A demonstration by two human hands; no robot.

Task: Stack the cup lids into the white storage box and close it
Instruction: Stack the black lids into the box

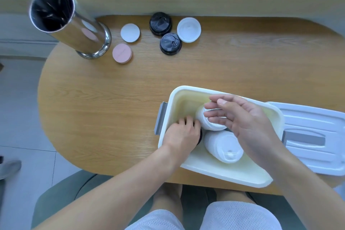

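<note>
Closest to the camera you've got the person's knees in white mesh shorts [239, 216] and a greenish chair [61, 190] tucked under the near edge of the tabletop [104, 102]. Both bare arms reach up from there into the white storage box [220, 172], which sits open near the near-right edge of the table.

Inside the box there's a stack of white lids [223, 145] lying on its side toward the near wall, and a second stack of white lids [210, 121] just behind it. The right hand [240, 117] is curled over that second stack, thumb and fingers wrapped around its end, so it's gripping it. The left hand [183, 131] is pushed down into the left end of the box with its fingers curled on something dark, probably black lids, but the hand covers most of it so I can't really tell.

The box's own cover [315, 136] lies flat on the table, touching the box's right side.

Further back, toward the far edge: a pink lid [122, 53], a flat white lid [130, 32], two black lids, one [170, 43] just in front of the other [160, 23], and a white sip lid [189, 29] right beside them. Far-left corner has a tall shiny metal canister [74, 28] full of dark sticks, blurry enough that I'm not sure what they are
</note>
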